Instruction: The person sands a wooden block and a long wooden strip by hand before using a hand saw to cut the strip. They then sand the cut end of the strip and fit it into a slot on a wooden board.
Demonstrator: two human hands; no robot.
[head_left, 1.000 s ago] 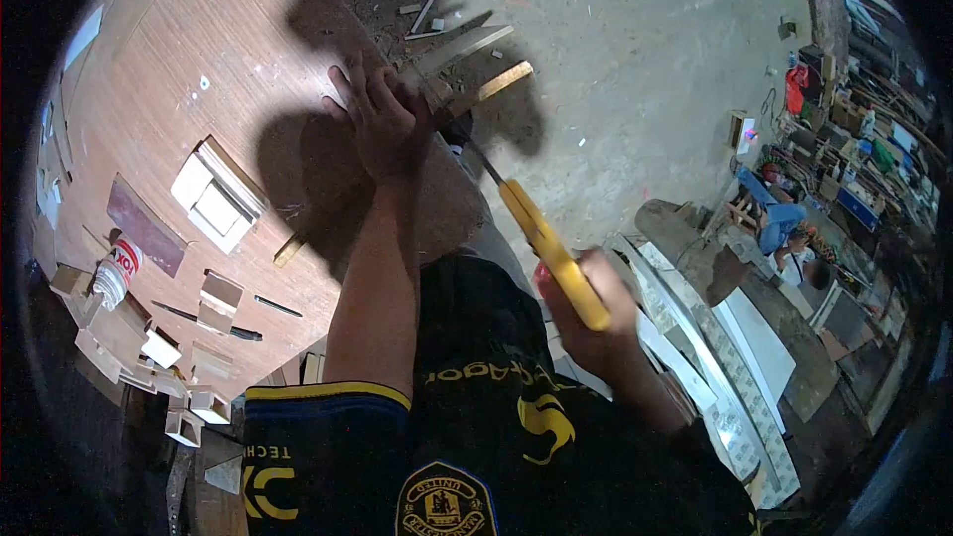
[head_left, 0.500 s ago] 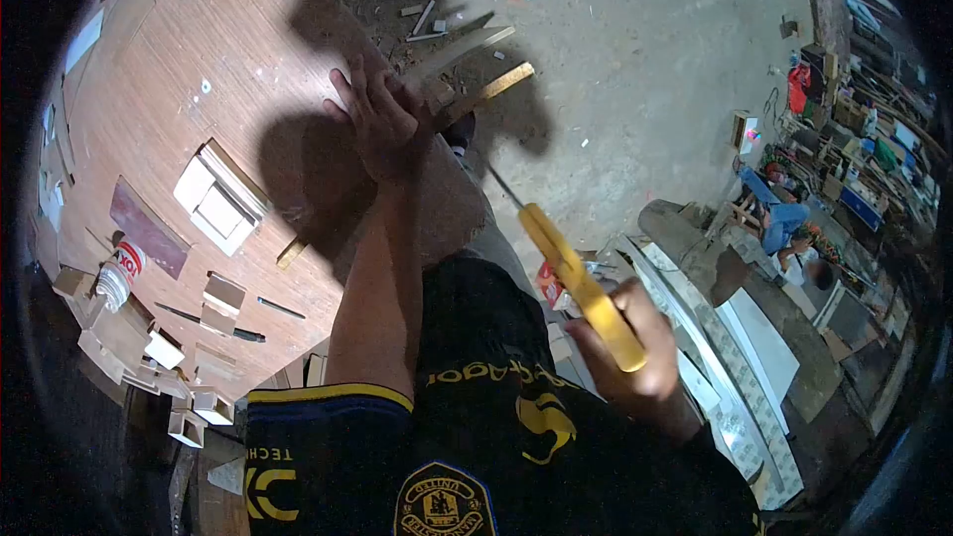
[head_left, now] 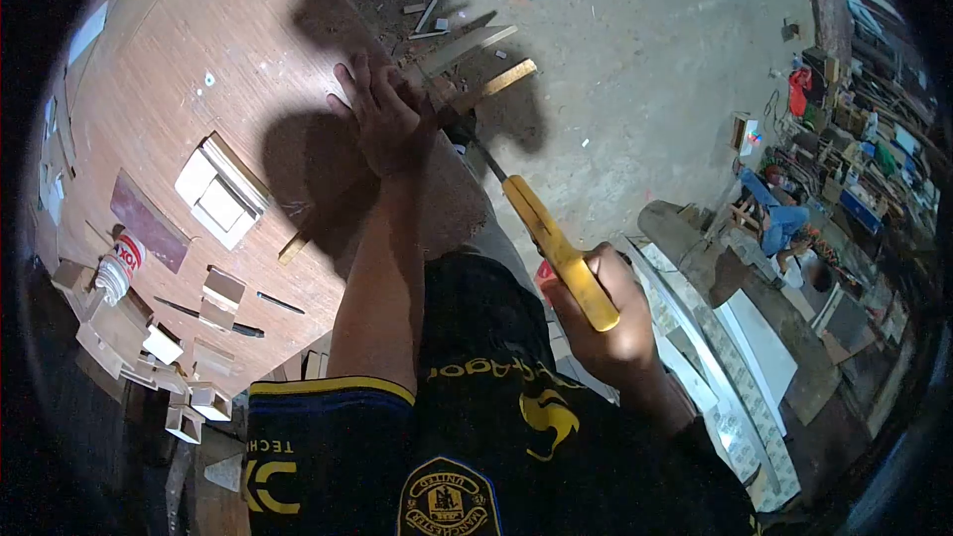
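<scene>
My left hand (head_left: 390, 134) lies palm down at the edge of the brown tabletop (head_left: 238, 50), fingers stretched out and apart. From beside it a narrow wooden strip (head_left: 504, 77) juts past the edge over the floor. A second, paler strip (head_left: 467, 48) sticks out just beyond. In my right hand (head_left: 615, 316) is a saw (head_left: 558, 248) with a long yellow handle, gripped with the fingers wrapped round it. Its dark blade points up and left toward the strip by my left hand; shadow hides the blade's far end.
On the tabletop are a pale box-like piece (head_left: 223, 194), a white-and-red container (head_left: 119, 263), a dark red sheet (head_left: 149, 218), pens and small open boxes (head_left: 208, 402). Offcuts (head_left: 427, 20) litter the floor. At the right, a person (head_left: 784, 223) sits near piled scrap and long boards (head_left: 725, 367).
My right hand and the saw have moved up and to the left, bringing the blade closer to the table edge. My left hand stays practically in place.
</scene>
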